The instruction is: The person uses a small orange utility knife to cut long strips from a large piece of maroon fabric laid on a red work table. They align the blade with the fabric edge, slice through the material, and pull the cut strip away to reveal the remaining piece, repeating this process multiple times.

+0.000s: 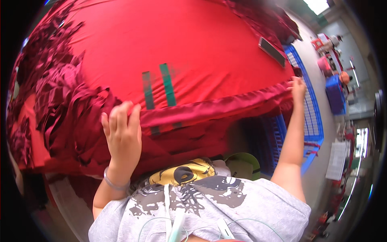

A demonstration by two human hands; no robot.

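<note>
A long, shiny dark red fabric strip [209, 108] stretches across the near edge of a table covered in bright red cloth [193, 40]. Its left end meets my left hand [124, 129], whose fingers are spread over the fabric; a bracelet circles that wrist. At the far right end, the fingers of my right hand [297, 85] are closed on the strip, the arm reaching out nearly straight. Two green tape strips [167, 82] mark the red cloth just beyond the fabric, and more dark red cloth [189, 139] hangs below it.
Heaped dark red fabric pieces [60, 92] cover the table's left side, with another pile [262, 16] at the far right. A phone-like flat object [272, 51] lies near the right edge. Blue plastic baskets [312, 109] stand beside the table; a green-brimmed cap [246, 163] is near my body.
</note>
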